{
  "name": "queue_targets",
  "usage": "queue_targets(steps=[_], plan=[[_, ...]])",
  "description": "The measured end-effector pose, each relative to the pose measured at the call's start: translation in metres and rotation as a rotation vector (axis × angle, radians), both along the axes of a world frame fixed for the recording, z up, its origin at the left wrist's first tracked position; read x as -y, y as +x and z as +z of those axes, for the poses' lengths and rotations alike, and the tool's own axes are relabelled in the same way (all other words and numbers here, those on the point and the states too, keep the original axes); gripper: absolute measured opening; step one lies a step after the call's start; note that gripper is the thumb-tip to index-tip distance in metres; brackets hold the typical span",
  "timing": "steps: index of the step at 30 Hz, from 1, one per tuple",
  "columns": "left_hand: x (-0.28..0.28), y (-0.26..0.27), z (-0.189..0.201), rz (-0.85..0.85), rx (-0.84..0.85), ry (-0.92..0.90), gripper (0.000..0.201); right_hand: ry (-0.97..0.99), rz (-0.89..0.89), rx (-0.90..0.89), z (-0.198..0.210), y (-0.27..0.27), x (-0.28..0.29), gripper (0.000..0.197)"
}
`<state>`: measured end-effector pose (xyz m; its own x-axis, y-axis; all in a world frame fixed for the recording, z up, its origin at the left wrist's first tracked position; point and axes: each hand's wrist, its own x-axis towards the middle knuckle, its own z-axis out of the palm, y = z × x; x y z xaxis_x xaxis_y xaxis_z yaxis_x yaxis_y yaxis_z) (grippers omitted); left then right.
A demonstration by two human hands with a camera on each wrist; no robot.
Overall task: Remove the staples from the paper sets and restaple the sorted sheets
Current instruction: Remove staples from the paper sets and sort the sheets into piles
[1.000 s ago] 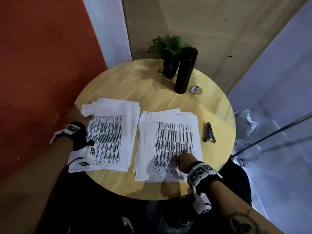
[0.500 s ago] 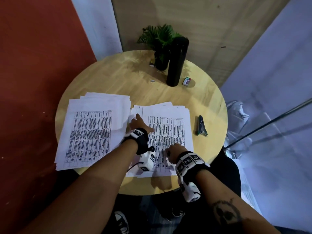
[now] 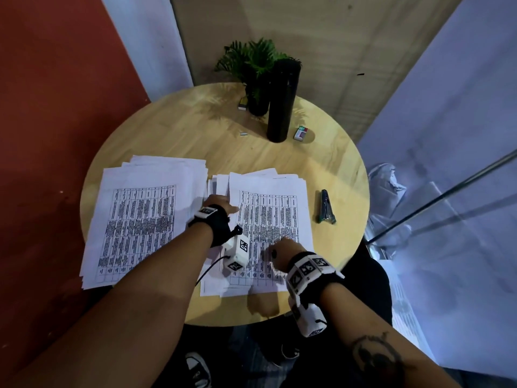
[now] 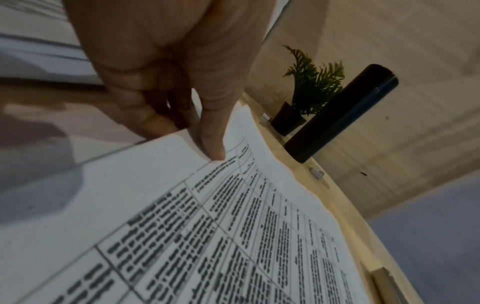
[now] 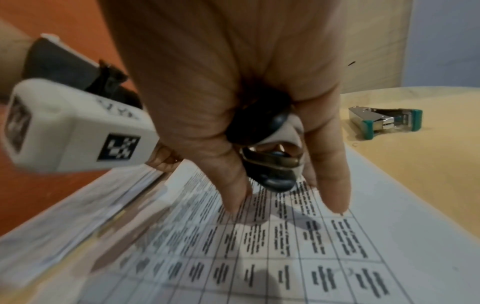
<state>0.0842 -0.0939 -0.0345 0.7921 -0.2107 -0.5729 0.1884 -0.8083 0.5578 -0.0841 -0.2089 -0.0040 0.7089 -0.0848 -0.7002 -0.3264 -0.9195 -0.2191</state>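
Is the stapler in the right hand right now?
No, the stapler lies on the table beside the papers, while the right hand holds a staple remover.

A round wooden desk [image 3: 179,135] is carrying everything in view. Two loose stacks of printed sheets are lying side by side on its near half: the left stack [image 3: 145,219] is reaching to the desk's left edge, and the right stack [image 3: 268,219] is sitting just beside it. A stapler [image 3: 326,207] is lying on bare wood to the right of the right stack, apart from it. At the far side a potted plant [image 3: 256,79] and a tall black cylinder [image 3: 281,102] are standing close together, with a small box [image 3: 300,133] lying just right of the cylinder and a small strip of staples [image 3: 243,133] lying to its left.
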Motion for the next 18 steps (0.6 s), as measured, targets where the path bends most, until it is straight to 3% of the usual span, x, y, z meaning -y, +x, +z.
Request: queue_targets(steps=[3,6,8,10,13,18], plan=[[-0.001,-0.003,0.009,-0.002,0.144,-0.129,0.015,0.070,-0.220,0.102,0.014,0.002,0.017,0.033],[-0.006,-0.009,0.016,0.016,0.316,-0.290,0.043,0.033,-0.414,0.361,0.035,0.016,0.042,0.034],[-0.009,-0.014,0.024,0.086,0.393,-0.422,0.033,0.013,-0.475,0.598,0.054,0.032,0.056,0.040],[-0.013,-0.017,0.031,0.149,0.433,-0.538,0.026,0.032,-0.455,0.793,0.075,0.048,0.063,0.048],[-0.016,-0.024,0.053,0.197,0.478,-0.671,0.015,0.027,-0.331,0.924,0.109,0.063,0.062,0.054],[-0.025,-0.036,0.090,0.239,0.495,-0.846,0.012,-0.171,-0.250,0.936,0.157,0.065,0.050,0.012]])
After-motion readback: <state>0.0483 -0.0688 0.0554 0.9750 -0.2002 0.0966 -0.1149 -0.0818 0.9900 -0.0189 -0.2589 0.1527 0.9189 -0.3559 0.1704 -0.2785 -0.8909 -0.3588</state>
